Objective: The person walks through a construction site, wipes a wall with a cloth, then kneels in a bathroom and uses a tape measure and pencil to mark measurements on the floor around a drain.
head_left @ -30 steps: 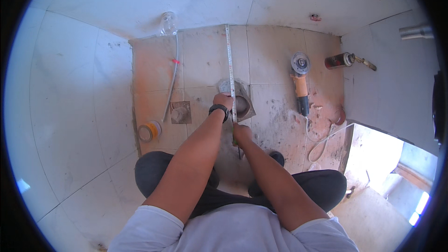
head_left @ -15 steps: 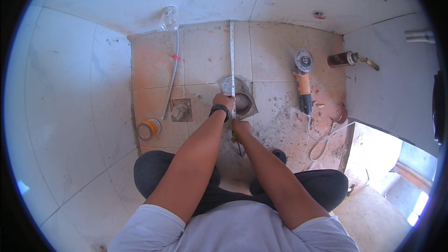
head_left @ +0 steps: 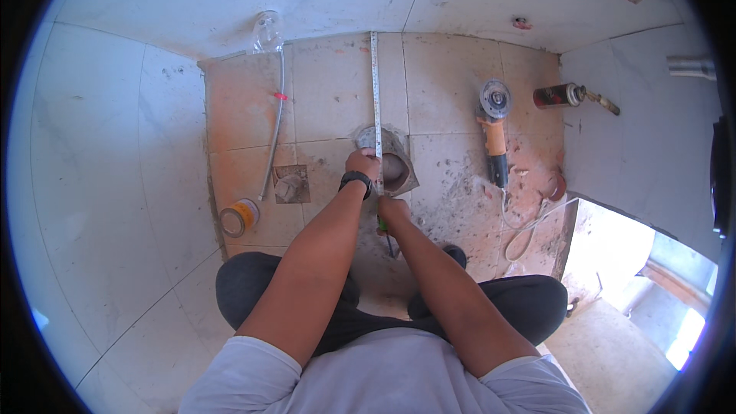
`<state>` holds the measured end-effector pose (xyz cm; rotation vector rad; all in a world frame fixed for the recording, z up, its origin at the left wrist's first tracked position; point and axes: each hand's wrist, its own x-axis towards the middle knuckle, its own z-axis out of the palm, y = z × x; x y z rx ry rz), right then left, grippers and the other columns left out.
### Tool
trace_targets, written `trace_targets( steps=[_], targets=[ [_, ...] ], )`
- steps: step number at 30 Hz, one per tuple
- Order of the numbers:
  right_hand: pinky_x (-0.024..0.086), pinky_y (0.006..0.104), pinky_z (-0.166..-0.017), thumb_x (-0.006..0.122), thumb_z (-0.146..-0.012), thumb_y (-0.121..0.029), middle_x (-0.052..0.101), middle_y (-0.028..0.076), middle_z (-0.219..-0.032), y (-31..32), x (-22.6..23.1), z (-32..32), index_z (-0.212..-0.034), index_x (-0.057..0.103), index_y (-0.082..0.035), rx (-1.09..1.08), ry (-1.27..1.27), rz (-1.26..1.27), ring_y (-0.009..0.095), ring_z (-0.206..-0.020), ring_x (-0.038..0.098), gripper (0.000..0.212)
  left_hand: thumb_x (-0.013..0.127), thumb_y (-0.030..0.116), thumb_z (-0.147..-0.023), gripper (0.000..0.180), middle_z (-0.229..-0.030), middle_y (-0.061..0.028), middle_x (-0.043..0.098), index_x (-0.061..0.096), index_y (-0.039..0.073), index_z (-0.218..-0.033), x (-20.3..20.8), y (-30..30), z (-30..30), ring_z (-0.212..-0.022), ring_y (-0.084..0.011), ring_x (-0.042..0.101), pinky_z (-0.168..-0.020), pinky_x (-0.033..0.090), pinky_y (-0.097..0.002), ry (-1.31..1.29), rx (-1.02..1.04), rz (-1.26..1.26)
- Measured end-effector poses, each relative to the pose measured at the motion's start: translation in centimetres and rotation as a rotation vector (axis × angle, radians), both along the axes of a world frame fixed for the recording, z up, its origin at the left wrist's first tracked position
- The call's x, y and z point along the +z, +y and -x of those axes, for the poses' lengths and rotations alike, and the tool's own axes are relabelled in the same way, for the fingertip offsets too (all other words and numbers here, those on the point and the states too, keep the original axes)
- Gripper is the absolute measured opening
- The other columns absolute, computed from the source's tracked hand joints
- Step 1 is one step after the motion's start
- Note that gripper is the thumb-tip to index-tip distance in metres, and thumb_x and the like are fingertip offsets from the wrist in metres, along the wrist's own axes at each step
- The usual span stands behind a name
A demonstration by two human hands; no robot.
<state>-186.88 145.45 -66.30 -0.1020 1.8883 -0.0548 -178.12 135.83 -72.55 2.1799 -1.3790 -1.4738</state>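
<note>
A tape measure's white blade [head_left: 376, 84] runs straight across the floor from the far wall toward me, passing over the round drain pipe opening [head_left: 394, 171] cut into the tiles. My left hand [head_left: 363, 162], a black watch on its wrist, pinches the blade at the hole's left edge. Just nearer to me, my right hand [head_left: 393, 213] grips the tape measure's case, of which only a green bit shows below the fingers. A dark strap or thin piece hangs under that hand.
Right of the hole lie an angle grinder [head_left: 495, 134] with its pale cord [head_left: 521, 249] and a gas torch [head_left: 571, 96]. To the left are a flexible hose [head_left: 275, 134], a plastic bottle [head_left: 267, 33], a square drain cutout [head_left: 290, 184] and a tin can [head_left: 239, 218]. Rubble dust covers the tiles.
The view has shifted slightly, so everything sits a little further left. Both hands keep their hold on the tape measure, and the blade stays stretched to the far wall.
</note>
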Motion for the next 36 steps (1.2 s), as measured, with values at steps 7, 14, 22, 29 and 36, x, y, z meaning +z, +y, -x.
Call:
trace_targets(
  steps=[7,14,22,29,36],
  targets=[
    [0.064,0.0494,-0.064,0.059,-0.087,-0.032,0.072,0.022,-0.108,-0.3,0.5,0.3,-0.110,0.069,0.008,-0.068,-0.040,-0.002,0.037,-0.095,0.073,0.047,0.076,0.017,-0.083,0.028,-0.096,-0.0126,0.077,0.077,0.008,-0.109,1.5,-0.1,0.2,-0.088,-0.0233,0.074,-0.083,0.057,-0.0355,0.038,0.060,-0.055],
    [0.064,0.0506,-0.063,0.060,-0.086,-0.032,0.071,0.023,-0.114,-0.1,-0.3,0.5,-0.113,0.068,0.010,-0.063,-0.040,0.000,0.038,-0.095,0.073,0.050,0.075,0.016,-0.083,0.027,-0.098,-0.0135,0.077,0.078,0.007,-0.108,3.6,-0.4,0.5,-0.089,-0.0241,0.074,-0.083,0.057,-0.0358,0.054,0.093,-0.098],
    [0.064,0.0495,-0.064,0.061,-0.086,-0.033,0.070,0.023,-0.114,0.0,-1.0,0.5,-0.112,0.069,0.008,-0.078,-0.056,-0.013,0.038,-0.095,0.073,0.049,0.075,0.014,-0.083,0.024,-0.098,-0.0139,0.077,0.078,0.008,-0.106,4.0,-0.2,0.8,-0.090,-0.0251,0.074,-0.084,0.056,-0.0353,0.092,0.170,-0.105],
    [0.064,0.0498,-0.063,0.060,-0.087,-0.030,0.070,0.023,-0.114,-0.3,-0.3,0.6,-0.113,0.068,0.007,-0.066,-0.058,-0.017,0.038,-0.094,0.073,0.046,0.075,0.015,-0.082,0.023,-0.098,-0.0136,0.077,0.079,0.008,-0.104,2.9,-0.1,0.7,-0.089,-0.0248,0.074,-0.084,0.056,-0.0352,0.073,0.158,-0.083],
    [0.064,0.0501,-0.065,0.059,-0.087,-0.029,0.068,0.025,-0.120,-0.4,-0.5,0.5,-0.118,0.065,0.009,-0.074,-0.073,-0.014,0.040,-0.097,0.072,0.049,0.073,0.017,-0.084,0.023,-0.099,-0.0130,0.077,0.079,0.012,-0.105,1.4,0.0,0.4,-0.092,-0.0272,0.074,-0.085,0.057,-0.0380,0.010,0.077,-0.020]
  ],
)
